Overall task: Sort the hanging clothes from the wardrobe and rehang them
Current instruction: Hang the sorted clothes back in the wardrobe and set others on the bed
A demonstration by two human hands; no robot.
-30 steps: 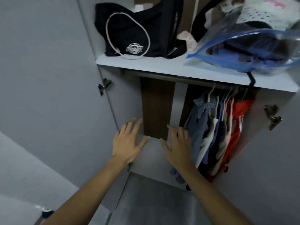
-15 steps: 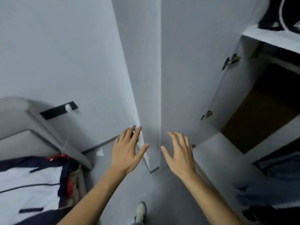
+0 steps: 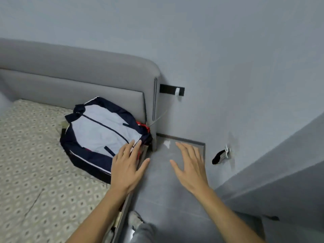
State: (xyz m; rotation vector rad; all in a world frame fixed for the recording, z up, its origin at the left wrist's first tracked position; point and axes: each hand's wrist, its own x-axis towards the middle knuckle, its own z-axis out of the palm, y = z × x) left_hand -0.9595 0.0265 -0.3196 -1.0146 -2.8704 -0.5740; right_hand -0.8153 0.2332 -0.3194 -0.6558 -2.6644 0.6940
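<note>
A white and navy jacket (image 3: 101, 132) lies on top of a small pile of clothes at the bed's near corner, with a bit of red fabric (image 3: 142, 126) showing under it. My left hand (image 3: 128, 165) hovers with straight fingers over the jacket's lower right edge and holds nothing. My right hand (image 3: 190, 166) is spread flat in the air above the floor, to the right of the bed, also empty. The wardrobe's hanging clothes are out of sight.
The bed (image 3: 35, 172) has a patterned cover and a grey padded headboard (image 3: 78, 74). Grey floor (image 3: 168, 199) runs between bed and wall. A grey wardrobe door (image 3: 280, 181) stands at the right. A dark wall fitting (image 3: 171, 88) with a cable sits beside the headboard.
The view has swung left from the wardrobe interior, past its door, to the bed. Both hands stayed spread and empty in front of me.
</note>
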